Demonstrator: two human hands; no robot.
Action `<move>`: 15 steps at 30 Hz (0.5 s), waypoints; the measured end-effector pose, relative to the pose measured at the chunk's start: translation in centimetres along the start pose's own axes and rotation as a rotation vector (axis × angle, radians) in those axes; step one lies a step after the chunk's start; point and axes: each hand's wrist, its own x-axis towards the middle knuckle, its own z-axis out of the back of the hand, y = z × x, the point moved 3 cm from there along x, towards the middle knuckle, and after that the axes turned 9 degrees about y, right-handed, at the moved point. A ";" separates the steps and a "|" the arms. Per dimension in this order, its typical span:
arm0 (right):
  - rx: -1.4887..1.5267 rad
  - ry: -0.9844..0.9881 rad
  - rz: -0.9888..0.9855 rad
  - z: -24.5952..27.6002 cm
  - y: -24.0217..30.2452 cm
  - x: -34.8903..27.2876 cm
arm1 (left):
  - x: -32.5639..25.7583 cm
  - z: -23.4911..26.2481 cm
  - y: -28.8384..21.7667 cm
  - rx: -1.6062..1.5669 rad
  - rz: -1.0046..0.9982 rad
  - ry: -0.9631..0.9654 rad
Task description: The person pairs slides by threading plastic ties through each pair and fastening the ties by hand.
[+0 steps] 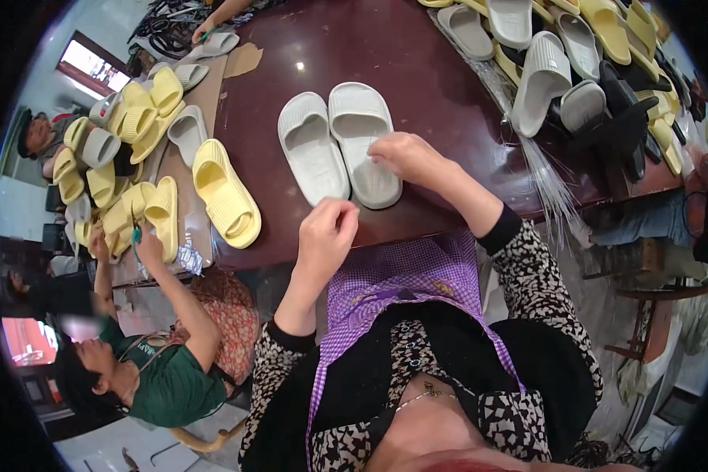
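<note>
Two pale grey slide slippers lie side by side on the dark red table in front of me, straps away from me and heels toward me. My left hand (328, 228) is at the heel of the left slipper (305, 145), thumb and fingers curled together. Over the inner side of the right slipper (363, 130), near its heel half, my right hand (409, 157) is closed in a pinch. What either set of fingertips holds, if anything, is too small to make out. A single yellow slipper (224, 193) lies to the left of the pair.
Yellow and grey slippers (138, 118) are heaped at the left. More slippers (543, 82) and clear plastic strands (547, 177) lie at the right. At the left a co-worker in green (177, 370) holds a green-handled tool (137, 236). Another person's hand (204, 31) shows at the far edge.
</note>
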 end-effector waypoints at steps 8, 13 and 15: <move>-0.190 -0.121 -0.124 -0.4 -1.7 2.0 | 8.0 -1.5 7.1 0.259 -0.024 -0.085; -0.064 -0.204 -0.194 1.1 -1.4 1.0 | 10.3 -1.5 9.7 0.371 0.083 -0.066; 0.033 -0.279 -0.178 1.8 -1.8 1.0 | 10.5 -1.7 10.0 0.366 0.066 -0.075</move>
